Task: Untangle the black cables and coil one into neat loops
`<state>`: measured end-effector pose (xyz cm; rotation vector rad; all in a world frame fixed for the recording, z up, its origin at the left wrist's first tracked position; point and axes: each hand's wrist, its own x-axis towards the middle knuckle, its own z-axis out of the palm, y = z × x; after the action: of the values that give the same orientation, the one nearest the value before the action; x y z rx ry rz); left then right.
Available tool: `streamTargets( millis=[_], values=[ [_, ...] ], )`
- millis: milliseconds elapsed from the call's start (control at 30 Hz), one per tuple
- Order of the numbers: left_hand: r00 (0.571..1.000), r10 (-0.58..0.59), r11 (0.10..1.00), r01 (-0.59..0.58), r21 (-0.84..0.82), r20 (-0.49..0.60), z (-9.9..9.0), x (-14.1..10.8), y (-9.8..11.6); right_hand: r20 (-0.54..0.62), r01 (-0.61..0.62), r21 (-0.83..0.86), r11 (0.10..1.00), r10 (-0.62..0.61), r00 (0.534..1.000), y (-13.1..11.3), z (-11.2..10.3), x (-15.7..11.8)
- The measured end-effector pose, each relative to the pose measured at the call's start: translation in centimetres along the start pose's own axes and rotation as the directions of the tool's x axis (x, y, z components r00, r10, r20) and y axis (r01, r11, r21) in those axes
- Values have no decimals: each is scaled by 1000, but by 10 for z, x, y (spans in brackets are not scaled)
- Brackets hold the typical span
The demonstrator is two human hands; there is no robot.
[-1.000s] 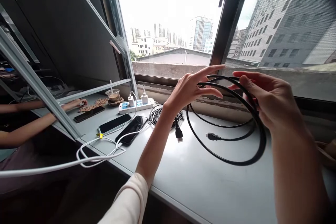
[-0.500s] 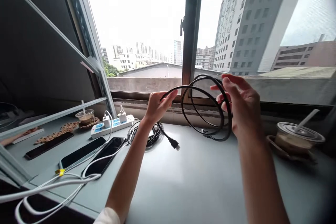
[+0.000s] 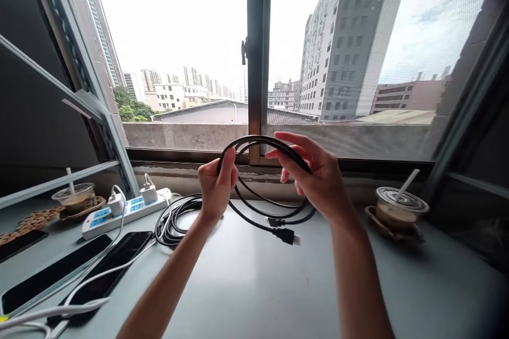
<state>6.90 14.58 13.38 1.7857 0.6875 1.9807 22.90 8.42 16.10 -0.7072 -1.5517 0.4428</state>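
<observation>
A black cable hangs in loose loops above the grey table, held between my two hands. My left hand is closed round the left side of the loops, thumb on top. At the upper right of the loops, my right hand has the cable between its thumb and fingers, with some fingers spread. Two dark plugs dangle at the bottom of the loops; the lower plug shows a metal tip. Behind my left wrist lies another coiled black cable on the table.
A white power strip with two chargers, phones and white cables lie at the left. One iced drink stands at the far left, another drink at the right. A window frame rises behind the table.
The view has shifted to the right. My hands have come closer together, and my left hand now grips several strands of the looped cable. A plug now hangs lower from the loops.
</observation>
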Motion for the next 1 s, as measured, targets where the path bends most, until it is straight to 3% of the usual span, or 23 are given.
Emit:
streamTargets(
  millis=[100, 167, 200, 267, 367, 467, 567, 633, 700, 767, 900, 1000],
  values=[
    [969, 192, 975, -170, 142, -154, -3, 6, -2, -57, 43, 62, 997, -39, 998, 1, -1, 0],
    [942, 269, 946, -218, 242, -202, -5, 12, -3, -110, 76, 97, 992, -65, 992, 1, -1, -1],
    [954, 242, 947, -192, 258, -178, -5, 14, -4, -122, 86, 113, 990, -72, 990, 1, -1, -2],
    [998, 50, 979, -43, 199, -28, -4, 16, -5, -127, 91, 131, 987, -74, 989, 1, -1, -3],
    [956, -202, 979, 202, 23, 212, -3, 16, -4, -125, 98, 108, 989, -85, 989, 6, -1, -1],
    [928, -292, 944, 319, -90, 232, -5, 14, -2, -106, 91, -27, 995, -94, 990, 20, -5, 4],
    [952, -284, 958, 286, 6, 116, -7, 11, 1, -140, 22, -346, 938, -75, 987, 34, -8, 8],
    [985, -168, 974, 158, 162, 47, -6, 7, 4, -146, -11, -473, 881, -66, 987, 37, -5, 9],
    [997, -48, 961, 32, 276, 52, -3, 3, 8, -90, -5, -450, 893, -40, 995, 31, 2, 7],
    [998, -7, 954, -13, 300, 65, 1, 0, 8, -10, 18, -364, 931, -23, 1000, 20, 10, 3],
    [990, -94, 973, 68, 218, 109, 3, 1, -5, 161, -59, -200, 978, 93, 983, -2, 12, -6],
    [949, -221, 962, 175, 209, 224, 3, 3, -23, 87, -174, -169, 970, 190, 978, -7, 6, -8]
  ],
)
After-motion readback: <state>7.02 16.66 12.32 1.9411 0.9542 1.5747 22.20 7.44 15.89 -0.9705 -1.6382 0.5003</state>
